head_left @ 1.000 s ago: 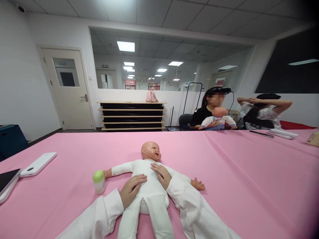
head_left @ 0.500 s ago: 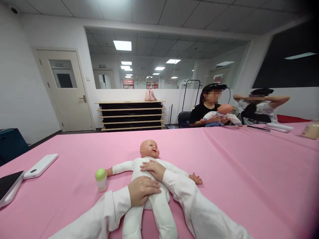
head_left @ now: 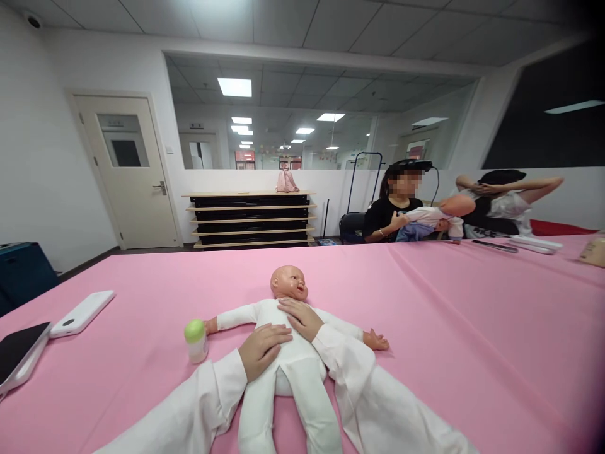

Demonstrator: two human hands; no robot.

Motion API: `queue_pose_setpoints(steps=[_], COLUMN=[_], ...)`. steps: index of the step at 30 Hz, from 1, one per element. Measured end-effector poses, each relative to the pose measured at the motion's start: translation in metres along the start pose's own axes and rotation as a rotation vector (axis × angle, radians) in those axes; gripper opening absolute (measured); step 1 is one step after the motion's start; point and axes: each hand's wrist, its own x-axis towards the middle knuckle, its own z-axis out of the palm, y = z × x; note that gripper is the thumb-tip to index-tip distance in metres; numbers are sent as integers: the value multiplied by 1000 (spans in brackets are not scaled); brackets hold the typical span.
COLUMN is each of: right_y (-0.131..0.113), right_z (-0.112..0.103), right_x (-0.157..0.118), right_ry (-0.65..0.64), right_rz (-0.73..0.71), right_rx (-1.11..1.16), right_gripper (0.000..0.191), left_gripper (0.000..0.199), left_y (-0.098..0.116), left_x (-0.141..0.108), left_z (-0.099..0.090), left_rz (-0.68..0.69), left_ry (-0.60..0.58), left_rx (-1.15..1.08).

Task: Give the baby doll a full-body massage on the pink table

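Baby doll (head_left: 302, 372) lies on its back on the pink tablecloth (head_left: 449, 315), head pointing away from me, feet toward me, arms spread; it wears a white bodysuit. I read both of my hands on the doll's torso. My left hand (head_left: 263, 352) rests flat on the doll's belly, fingers together and pointing across the body, with no clamp on the fabric. My right hand (head_left: 300, 318) rests flat on the doll's chest, higher up and just beside the left hand, also open with no grasp. White sleeves cover both of my forearms.

Green-capped bottle (head_left: 195, 340) stands upright just beside the doll's outstretched hand on my left. Further left of the doll, well apart, lie a white handheld device (head_left: 82, 313) and a dark tablet (head_left: 19, 356) in a white case. Beyond the doll's head, past the far table edge, a seated person (head_left: 390, 221) holds a second baby doll (head_left: 428, 217) with both hands. Beside that person, a second person (head_left: 496, 214) sits with both hands behind the head.
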Motion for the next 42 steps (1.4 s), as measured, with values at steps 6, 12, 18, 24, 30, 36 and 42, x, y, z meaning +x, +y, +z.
queue_pose_setpoints(steps=[6,12,18,24,30,36,42], right_y=[4,4,3,-4,-8,-7,-5], right_z=[6,7,6,3,-1,2,5], right_x=[-47,-52,-52,-50,-47,-47,-47], right_ry=[14,4,7,5,-18,-21,-12], right_rz=[100,124,141,174,199,208,215], right_rx=[-44,-38,-22,-12,-21,-16,-12], right_gripper=[45,45,46,46,45,46,45], left_gripper=[36,36,36,36,36,36,35], left_y=[-12,-9,-9,-10,-14,-13,-11], left_x=[-15,-13,-14,-14,-16,-17,-17], left_z=[9,7,7,7,10,12,14], left_rz=[10,14,23,29,21,-10,-17], left_ry=[119,132,144,138,125,135,172], left_rx=[-14,0,3,-3,-9,-39,-47])
